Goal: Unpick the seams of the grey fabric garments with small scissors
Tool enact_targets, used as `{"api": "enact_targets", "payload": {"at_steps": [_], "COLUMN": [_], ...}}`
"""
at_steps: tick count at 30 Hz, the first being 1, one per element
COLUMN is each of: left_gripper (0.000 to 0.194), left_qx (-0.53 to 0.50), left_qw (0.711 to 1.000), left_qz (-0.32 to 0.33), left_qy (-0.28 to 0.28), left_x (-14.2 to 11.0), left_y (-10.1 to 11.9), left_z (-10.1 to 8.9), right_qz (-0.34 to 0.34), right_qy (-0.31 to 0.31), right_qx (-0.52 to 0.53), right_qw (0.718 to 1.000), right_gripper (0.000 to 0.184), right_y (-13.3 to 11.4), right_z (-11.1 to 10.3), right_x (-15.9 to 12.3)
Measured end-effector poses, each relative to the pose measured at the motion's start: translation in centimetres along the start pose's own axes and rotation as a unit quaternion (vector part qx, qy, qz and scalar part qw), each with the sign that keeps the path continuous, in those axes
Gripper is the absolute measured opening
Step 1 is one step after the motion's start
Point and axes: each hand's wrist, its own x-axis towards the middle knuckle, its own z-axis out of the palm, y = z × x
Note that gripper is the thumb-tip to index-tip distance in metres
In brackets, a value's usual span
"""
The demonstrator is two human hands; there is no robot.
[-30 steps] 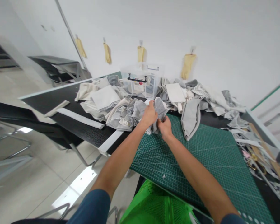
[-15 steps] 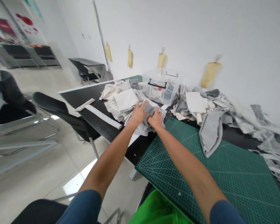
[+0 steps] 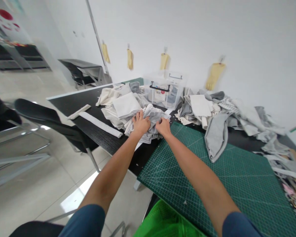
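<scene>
A heap of grey and off-white fabric pieces (image 3: 151, 113) lies on the black table just beyond the green cutting mat (image 3: 187, 164). On the heap's left side my left hand (image 3: 141, 124) rests with its fingers spread over the cloth. My right hand (image 3: 163, 126) is at the heap's right edge, its fingers bent together against the grey fabric; the fingertips seem to pinch the cloth. Behind the left hand, folded white cloths (image 3: 127, 104) form a stack. A clear plastic box (image 3: 171, 95) with dark handles stands behind the heap.
More grey and white fabric (image 3: 239, 112) is piled along the wall, and a grey piece (image 3: 215, 136) overlaps the mat. White strips (image 3: 101, 125) lie at the left. Yellow gloves (image 3: 215, 76) hang on the wall. A black chair (image 3: 54, 121) stands against the table's left side.
Both hands have moved left with the fabric, from the mat's edge onto the heap. The left hand has gone from gripping to spread fingers. The camera view has also shifted.
</scene>
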Motion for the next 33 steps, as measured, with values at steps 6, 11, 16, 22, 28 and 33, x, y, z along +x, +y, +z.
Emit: {"api": "enact_targets", "payload": {"at_steps": [6, 11, 16, 22, 28, 33], "left_gripper": [0.040, 0.035, 0.033, 0.025, 0.024, 0.022], "left_qx": [-0.031, -0.068, -0.143, -0.263, -0.348, -0.471], "left_qw": [0.997, 0.992, 0.972, 0.924, 0.891, 0.827], "left_qz": [0.021, 0.101, 0.174, 0.180, 0.140, 0.046], "left_qy": [0.073, 0.038, -0.058, -0.211, -0.257, -0.304], "left_x": [-0.8, -1.5, -3.4, -7.2, -9.4, -9.9], "left_y": [5.3, 11.9, 19.2, 27.5, 32.3, 33.9], "left_z": [-1.2, -0.3, 2.3, 5.0, 6.9, 8.1], "right_qz": [0.022, 0.075, 0.154, 0.243, 0.236, 0.213], "right_qy": [0.024, 0.036, 0.059, 0.051, 0.045, 0.008], "right_qx": [-0.033, -0.068, -0.110, -0.120, -0.020, 0.094], "right_qw": [0.999, 0.994, 0.980, 0.961, 0.971, 0.973], "right_gripper": [0.020, 0.023, 0.024, 0.039, 0.012, 0.033], "right_y": [3.9, 9.3, 15.7, 21.2, 24.0, 24.5], "right_z": [-4.7, -9.4, -14.6, -19.0, -22.8, -24.3], "right_x": [-2.1, -4.1, -7.8, -13.0, -16.5, -19.9]}}
